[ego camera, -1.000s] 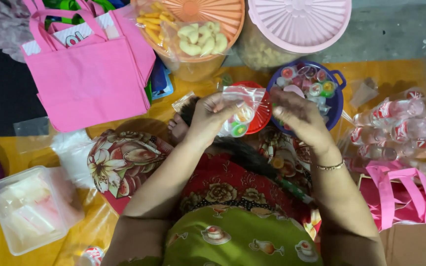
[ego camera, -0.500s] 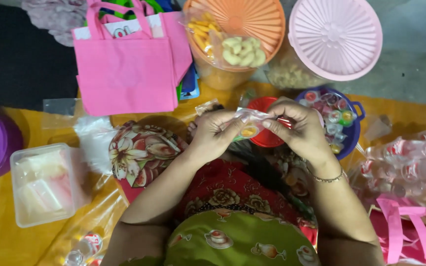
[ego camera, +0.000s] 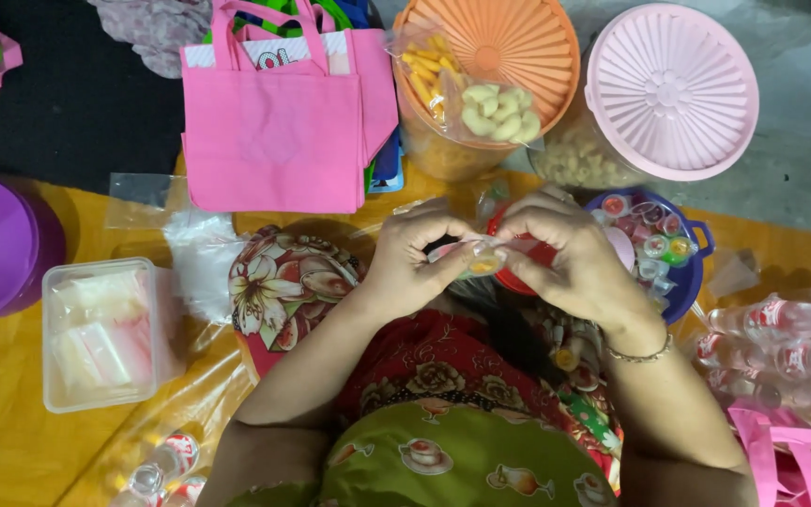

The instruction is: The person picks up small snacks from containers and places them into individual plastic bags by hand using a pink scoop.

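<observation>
Both hands, left (ego camera: 407,265) and right (ego camera: 570,255), pinching one small clear packet (ego camera: 477,260) between fingertips, above red lid (ego camera: 527,265), beside blue basket (ego camera: 687,282).

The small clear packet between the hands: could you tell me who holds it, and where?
Both hands hold the small clear packet: the left hand pinches its left end, the right hand its right end.
</observation>
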